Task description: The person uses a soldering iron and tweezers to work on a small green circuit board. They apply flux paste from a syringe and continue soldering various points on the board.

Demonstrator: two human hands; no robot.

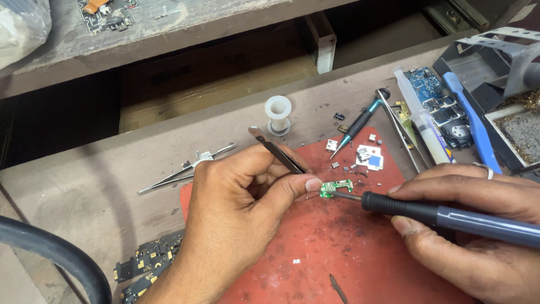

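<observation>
Near edge of the red silicone work mat [337, 253]: left hand [236, 214] pinches black metal tweezers [278, 151] w/ thumb, pinning the small green circuit board [336, 188] at mat centre so it can't slide. Right hand [478, 225] is closed pen-style round the grey-blue soldering iron [450, 217], tip touching the board's right end. Farther back on the bench: white empty solder spool [278, 112], teal-handled screwdriver [360, 121], blue phone board [436, 95] by far right corner.

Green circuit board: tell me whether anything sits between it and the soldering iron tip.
Nothing visible does. The soldering iron in the right hand has its tip right at the green circuit board, which the left hand steadies with tweezers on the red mat.
</observation>
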